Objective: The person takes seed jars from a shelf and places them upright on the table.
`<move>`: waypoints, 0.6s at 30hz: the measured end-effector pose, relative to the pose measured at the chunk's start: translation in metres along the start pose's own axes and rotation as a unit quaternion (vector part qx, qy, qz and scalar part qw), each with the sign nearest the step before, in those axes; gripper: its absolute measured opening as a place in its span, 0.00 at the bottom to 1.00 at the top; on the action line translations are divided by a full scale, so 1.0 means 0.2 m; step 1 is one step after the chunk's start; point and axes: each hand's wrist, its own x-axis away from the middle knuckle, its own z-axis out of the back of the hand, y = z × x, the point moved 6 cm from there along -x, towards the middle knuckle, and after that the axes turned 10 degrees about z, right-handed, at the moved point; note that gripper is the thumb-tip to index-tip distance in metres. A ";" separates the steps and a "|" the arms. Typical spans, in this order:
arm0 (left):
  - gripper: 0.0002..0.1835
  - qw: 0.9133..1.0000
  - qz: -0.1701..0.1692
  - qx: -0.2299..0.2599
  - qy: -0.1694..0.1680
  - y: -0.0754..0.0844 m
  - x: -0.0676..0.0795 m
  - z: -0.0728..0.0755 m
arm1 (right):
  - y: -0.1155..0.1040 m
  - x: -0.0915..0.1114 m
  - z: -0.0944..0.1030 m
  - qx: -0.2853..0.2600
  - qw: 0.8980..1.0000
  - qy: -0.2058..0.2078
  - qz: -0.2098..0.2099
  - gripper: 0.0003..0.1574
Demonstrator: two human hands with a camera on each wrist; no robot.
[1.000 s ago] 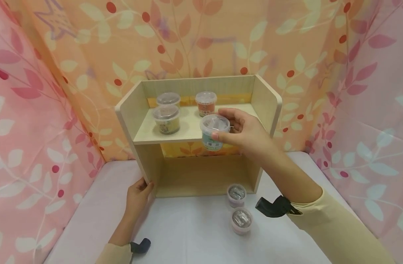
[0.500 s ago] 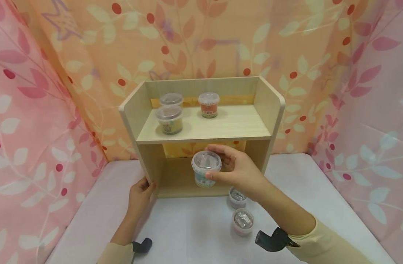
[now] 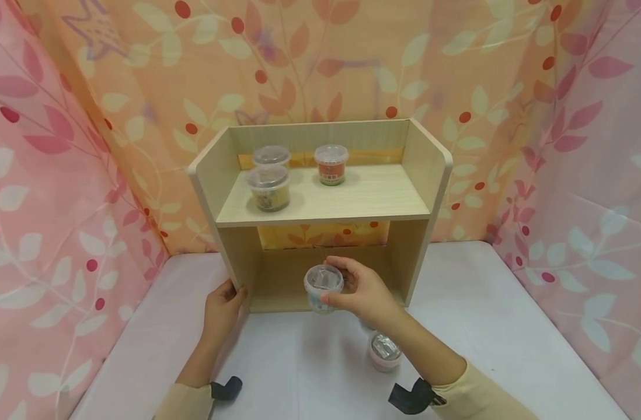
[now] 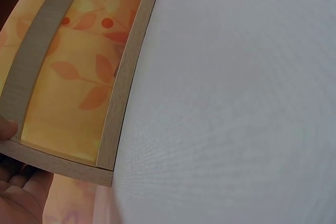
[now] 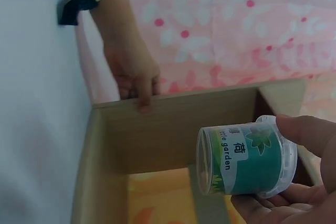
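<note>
My right hand holds a clear plastic tub with a teal label by its rim, thumb on one side and fingers on the other. The tub is upright in front of the lower opening of the pale wooden shelf, above its bottom board. Foil-like wrapping shows through its top. At the shelf's lower left, my left hand grips the side panel, the thumb inside and the fingers outside.
On the upper board stand two lidded yellowish tubs at left and an orange-labelled tub. A foil-topped tub is on the white table; another beside it is mostly hidden by my right hand. Floral curtains surround the table.
My right hand has brought the teal-labelled tub down from the upper board's front edge to the lower opening, slightly left. My left hand has stayed on the side panel.
</note>
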 end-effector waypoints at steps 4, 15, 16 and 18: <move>0.26 1.000 -0.005 0.001 -0.001 0.00 0.00 0.00 | 0.09 0.01 -0.01 0.058 0.998 0.011 0.008 0.46; 0.25 1.000 0.000 -0.001 0.007 0.01 0.00 -0.01 | 0.29 0.01 0.06 0.102 0.994 0.024 -0.018 0.47; 0.25 1.000 0.001 -0.002 0.007 0.01 0.00 -0.01 | 0.31 0.01 0.06 0.101 0.994 0.022 -0.025 0.47; 0.25 1.000 0.002 -0.002 0.009 0.01 0.00 -0.01 | 0.34 0.01 0.05 0.100 0.994 0.016 -0.035 0.47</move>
